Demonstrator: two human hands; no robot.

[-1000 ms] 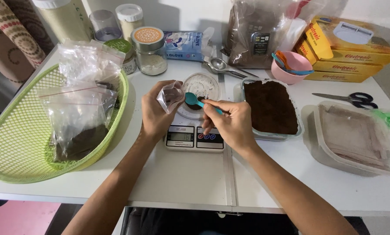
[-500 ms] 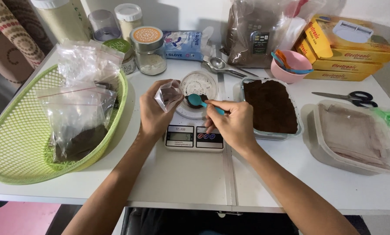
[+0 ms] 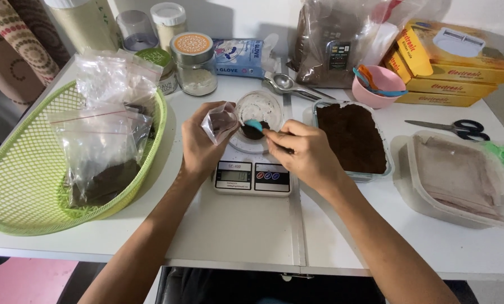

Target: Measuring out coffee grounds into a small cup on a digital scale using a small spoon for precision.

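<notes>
My left hand (image 3: 198, 143) holds a small clear plastic bag (image 3: 220, 120) with some brown powder in it, mouth turned to the right. My right hand (image 3: 305, 152) grips a teal spoon (image 3: 256, 125) whose bowl sits in the dark powder inside a clear cup (image 3: 257, 110). The cup stands on a small white digital scale (image 3: 253, 175). Just right of my right hand lies a clear rectangular tray of dark brown powder (image 3: 352, 137).
A green mesh basket (image 3: 21, 174) at the left holds several clear bags of powder (image 3: 97, 149). Jars (image 3: 193, 63), a glove box, a large brown bag (image 3: 333, 42), a pink bowl (image 3: 374, 87), yellow boxes and scissors (image 3: 459, 128) line the back. A lidded tub (image 3: 460, 177) sits right.
The spoon has gone from the bag's mouth down into the cup on the scale. My left hand keeps the bag in about the same place.
</notes>
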